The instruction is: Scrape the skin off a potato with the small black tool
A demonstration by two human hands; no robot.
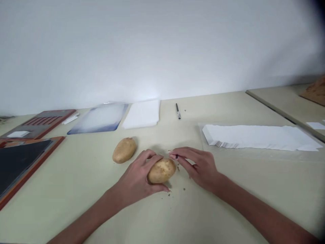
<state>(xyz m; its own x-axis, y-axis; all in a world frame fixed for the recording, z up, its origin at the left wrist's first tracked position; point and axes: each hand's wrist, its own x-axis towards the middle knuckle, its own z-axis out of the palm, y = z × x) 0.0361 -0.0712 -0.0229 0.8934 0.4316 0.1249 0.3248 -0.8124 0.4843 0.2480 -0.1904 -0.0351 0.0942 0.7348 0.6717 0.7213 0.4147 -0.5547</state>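
Fingers of the left hand [135, 178] wrap around a potato [162, 171], gripping it from its left end — the upper fingers bend over its far side, while the thumb lies along its near side. The potato sits inside this curve, its right end projecting toward the other hand. On the right hand [200, 166], thumb and forefinger are pinched together at the tips, with a small dark bit [176, 156] between them, too small to name. These tips are right by the potato's upper right edge; whether they touch its skin, I cannot tell. A pale, rough patch shows on top of the potato, near those tips.

Brown crumbs [184, 189] lie scattered on the pale surface [83, 176], just right of the potato and below it. A second potato [124, 150] rests beyond the left hand and to its left, apart from the fingers. Farther back lie white sheets [142, 114] and a slim black tool [178, 111] with a silver end — both well apart from either hand.
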